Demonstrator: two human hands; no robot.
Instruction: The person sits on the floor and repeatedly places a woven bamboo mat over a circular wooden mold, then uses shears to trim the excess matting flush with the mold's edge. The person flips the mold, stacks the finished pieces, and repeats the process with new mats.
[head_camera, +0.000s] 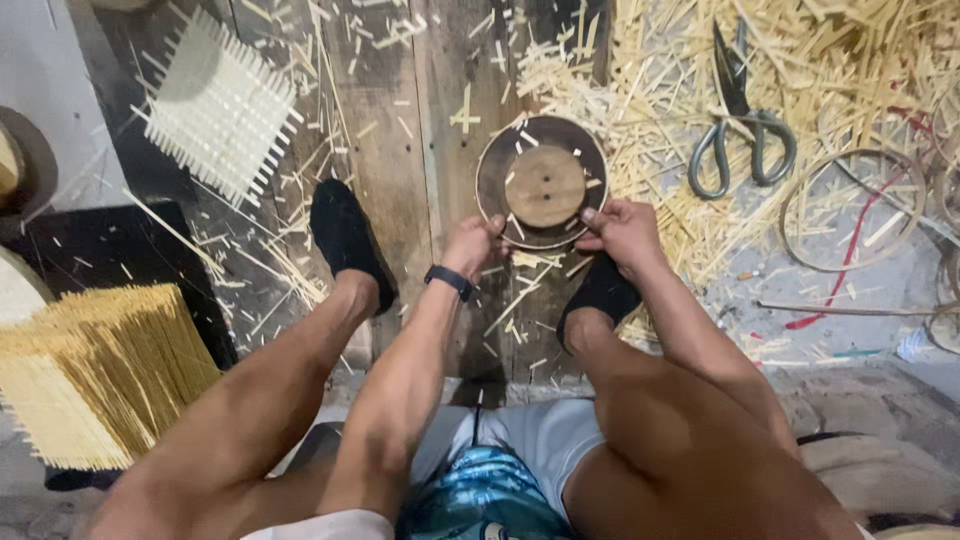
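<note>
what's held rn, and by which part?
Both hands grip the round wooden mould by its near rim: left hand at the lower-left edge, right hand at the lower-right edge. It rests on the plank floor.

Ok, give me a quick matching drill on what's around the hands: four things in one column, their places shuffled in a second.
Things:
1. round wooden mould
2. shears
3. woven bamboo square
4. bundle of bamboo strips

Places:
A. top left, on the planks
B. between the left hand and the right hand, gripped at its near rim
C. low on the left, beside the left leg
D. top right, on the pile of bamboo offcuts

Pairs: 1-B, 2-D, 3-A, 4-C
</note>
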